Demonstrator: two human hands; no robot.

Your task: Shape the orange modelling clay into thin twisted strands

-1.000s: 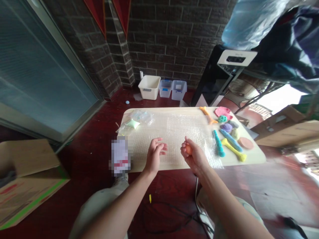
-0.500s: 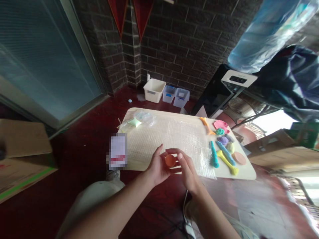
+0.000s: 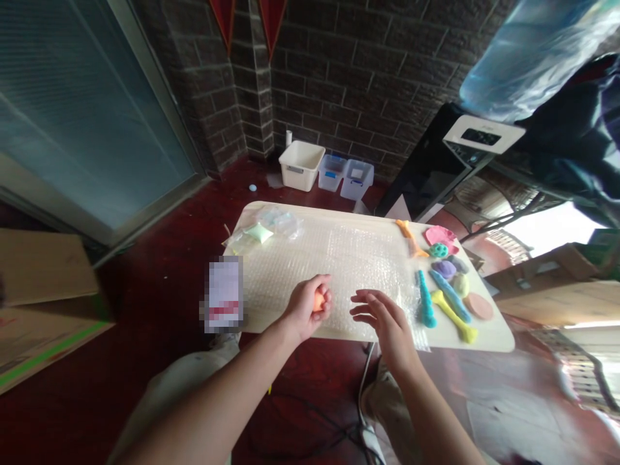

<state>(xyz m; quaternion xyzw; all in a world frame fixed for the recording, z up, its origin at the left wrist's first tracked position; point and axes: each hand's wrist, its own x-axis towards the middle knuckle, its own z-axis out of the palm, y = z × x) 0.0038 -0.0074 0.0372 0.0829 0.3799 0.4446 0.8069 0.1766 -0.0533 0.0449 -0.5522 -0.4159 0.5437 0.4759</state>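
Observation:
A lump of orange modelling clay [image 3: 318, 301] sits in my left hand [image 3: 306, 309], whose fingers curl round it and hide part of it. To the right, my right hand [image 3: 385, 323] is held above the near edge of the table [image 3: 271, 323] with its fingers apart and nothing in them. Bubble wrap [image 3: 358, 258] covers the tabletop under both hands. Nearest to my right hand lies a teal clay stick [image 3: 426, 300]. Beside it are a yellow clay piece with flared ends [image 3: 455, 318] and a blue clay roll [image 3: 450, 296].
Further right lie a pink piece [image 3: 442, 237], an orange stick [image 3: 409, 239], a purple lump [image 3: 443, 268] and a flat peach disc [image 3: 479, 306]. A pale green packet [image 3: 259, 233] rests at back left. Bins [image 3: 301, 177] stand behind; cables [image 3: 310, 413] run below.
The orange clay was in my right hand, then between both hands, and is now in my left. My hands have moved apart again. The view has shifted and tilted.

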